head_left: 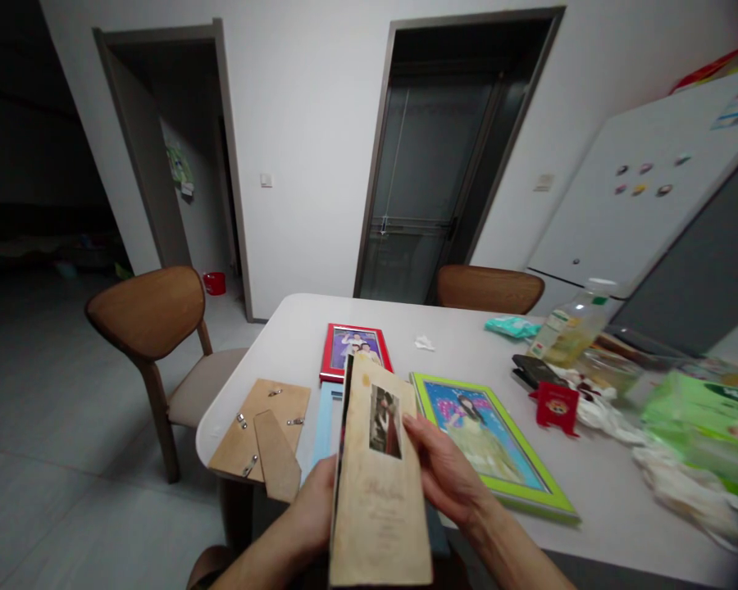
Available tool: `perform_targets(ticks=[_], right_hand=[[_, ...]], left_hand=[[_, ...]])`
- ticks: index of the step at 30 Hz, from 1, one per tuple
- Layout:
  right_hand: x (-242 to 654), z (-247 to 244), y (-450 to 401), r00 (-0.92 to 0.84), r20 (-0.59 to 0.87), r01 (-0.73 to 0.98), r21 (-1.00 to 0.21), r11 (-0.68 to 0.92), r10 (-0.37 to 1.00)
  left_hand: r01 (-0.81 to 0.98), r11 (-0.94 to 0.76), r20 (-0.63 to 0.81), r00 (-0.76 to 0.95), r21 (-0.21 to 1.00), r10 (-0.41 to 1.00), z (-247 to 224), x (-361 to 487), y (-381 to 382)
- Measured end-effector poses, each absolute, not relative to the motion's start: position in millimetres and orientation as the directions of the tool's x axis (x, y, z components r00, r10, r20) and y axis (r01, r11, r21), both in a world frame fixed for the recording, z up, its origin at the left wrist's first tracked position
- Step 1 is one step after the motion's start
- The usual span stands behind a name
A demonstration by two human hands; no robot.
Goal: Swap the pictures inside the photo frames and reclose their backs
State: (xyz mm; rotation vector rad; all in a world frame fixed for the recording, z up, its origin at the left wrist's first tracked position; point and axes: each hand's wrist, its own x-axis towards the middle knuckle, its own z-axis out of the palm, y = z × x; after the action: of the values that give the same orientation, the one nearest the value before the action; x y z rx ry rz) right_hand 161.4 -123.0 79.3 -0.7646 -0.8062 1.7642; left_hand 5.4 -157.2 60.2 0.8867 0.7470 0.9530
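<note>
Between my two hands is a cream photo album, stood up and tilted, with a small picture and faint printing on its cover. My left hand grips its left edge, fingers mostly hidden behind it. My right hand is closed on the right edge, thumb on the cover by the picture. Behind the album lies a red photo frame, with a pale blue frame partly covered in front of it. To the left is a wooden frame backing with metal clips and a stand. At right lies a green photo frame.
On the white table's right side are a bottle, a black object, a red card-like item, crumpled tissues and a green pack. Wooden chairs stand at left and behind.
</note>
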Motion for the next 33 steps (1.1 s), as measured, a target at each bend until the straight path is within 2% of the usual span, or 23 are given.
perform_targets(ticks=[1,3,5,10,15,19,26,33], right_hand=[[168,81,-119,-0.233,-0.154,-0.478,-0.842,-0.251,0.96],[179,78,-110,-0.097,-0.211,-0.334,-0.914,-0.232,0.973],[186,68,-101,0.041,-0.226,-0.178,-0.96,-0.216,0.973],[185,42,-81,0.144,-0.13,0.068,-0.988,-0.141,0.981],[174,32,-62,0.15,0.033,0.314,-0.949,-0.016,0.988],[170,29,-54,0.063,0.079,0.45,-0.892,0.042,0.995],[170,33,-51,0.003,0.016,0.441,-0.897,0.012,1.0],[163,25,-54,0.046,0.115,0.485,-0.871,0.079,0.992]], left_hand=[[-0.31,0.209,-0.113,0.3,0.927,0.947,59,-4,-153],[-0.076,-0.008,0.013,0.059,0.997,0.998,54,-22,-145],[0.184,-0.1,0.107,-0.029,0.978,0.994,48,-32,-143],[0.52,-0.174,0.101,0.165,0.836,0.981,39,-25,-154],[0.62,-0.231,0.065,0.279,0.75,0.958,37,-16,-163],[0.66,-0.27,0.081,0.302,0.701,0.95,34,-21,-162],[0.666,-0.294,0.07,0.342,0.685,0.937,34,-24,-160],[0.704,-0.328,0.041,0.392,0.63,0.919,31,-22,-158]])
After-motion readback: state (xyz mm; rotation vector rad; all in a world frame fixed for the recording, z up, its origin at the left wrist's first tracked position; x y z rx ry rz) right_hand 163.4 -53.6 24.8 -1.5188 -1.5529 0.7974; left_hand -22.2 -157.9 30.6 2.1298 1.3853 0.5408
